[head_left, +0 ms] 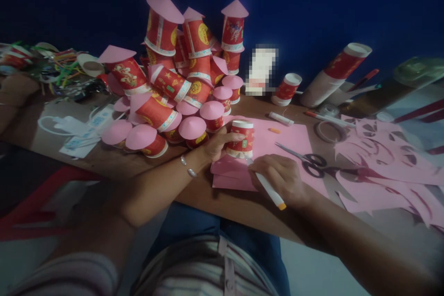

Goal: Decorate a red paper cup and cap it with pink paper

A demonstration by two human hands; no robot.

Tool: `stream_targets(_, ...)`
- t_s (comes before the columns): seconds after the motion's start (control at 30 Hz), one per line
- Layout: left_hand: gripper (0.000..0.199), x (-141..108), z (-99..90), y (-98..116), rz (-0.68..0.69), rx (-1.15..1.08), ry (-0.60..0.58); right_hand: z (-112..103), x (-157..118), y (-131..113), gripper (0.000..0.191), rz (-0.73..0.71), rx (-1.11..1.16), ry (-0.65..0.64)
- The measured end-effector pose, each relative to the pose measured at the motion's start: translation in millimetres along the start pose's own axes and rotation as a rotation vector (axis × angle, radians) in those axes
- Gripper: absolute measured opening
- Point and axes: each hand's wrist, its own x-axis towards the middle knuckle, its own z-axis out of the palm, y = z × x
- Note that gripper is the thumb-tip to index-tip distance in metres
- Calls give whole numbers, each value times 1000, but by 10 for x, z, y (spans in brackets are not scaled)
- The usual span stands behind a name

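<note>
My left hand (219,142) is closed round a red paper cup (243,142) with a white rim, held over pink paper sheets. In my right hand (281,176) is a white marker (269,188) with an orange end, gripped like a pen. Its tip meets or nearly meets the cup's lower edge. An orange cap (274,130) lies on the pink paper (287,136) behind the cup. Just right of my right hand are dark-handled scissors (314,163), resting partly on the paper.
Several red cups with pink paper cones (166,8) are piled at the left back. Pink offcuts (381,152), a tape roll (329,132) and a stack of cups (338,71) occupy the right. A power strip (86,132) lies left. Another person's hand (19,88) shows at the far left.
</note>
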Motion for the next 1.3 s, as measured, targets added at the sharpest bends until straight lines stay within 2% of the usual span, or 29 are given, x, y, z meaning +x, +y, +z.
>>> stream_targets(0.47, 42, -20, 0, 1, -33, 28, -32, -45, 43, 15, 13, -6, 11, -85)
stream_targets(1.3, 43, -19, -11, -1, -30, 26, -13, -2, 3, 12, 12, 42, -7, -43)
